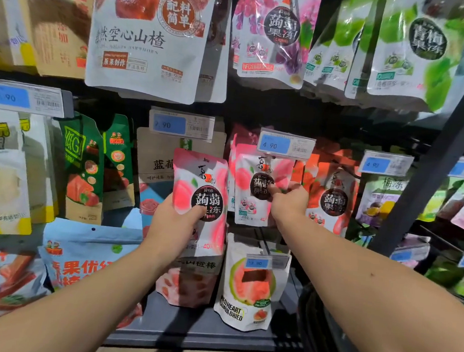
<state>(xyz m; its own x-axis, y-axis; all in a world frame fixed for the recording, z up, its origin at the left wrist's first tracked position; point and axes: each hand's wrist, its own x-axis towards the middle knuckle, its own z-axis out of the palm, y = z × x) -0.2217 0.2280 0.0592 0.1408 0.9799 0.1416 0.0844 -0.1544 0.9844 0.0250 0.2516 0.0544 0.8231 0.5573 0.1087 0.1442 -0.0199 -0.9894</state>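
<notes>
Left hand (175, 218): grips loose peach pouch (204, 173), thumb on front. Right hand (289, 202): apparently pinches hanging peach pouch (248, 183) below price tag (285, 145), fingers hidden

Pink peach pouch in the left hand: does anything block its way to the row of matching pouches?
Partly: the price tag hangs in front of that row's top, and the right hand holds the front hanging pouch.
</notes>
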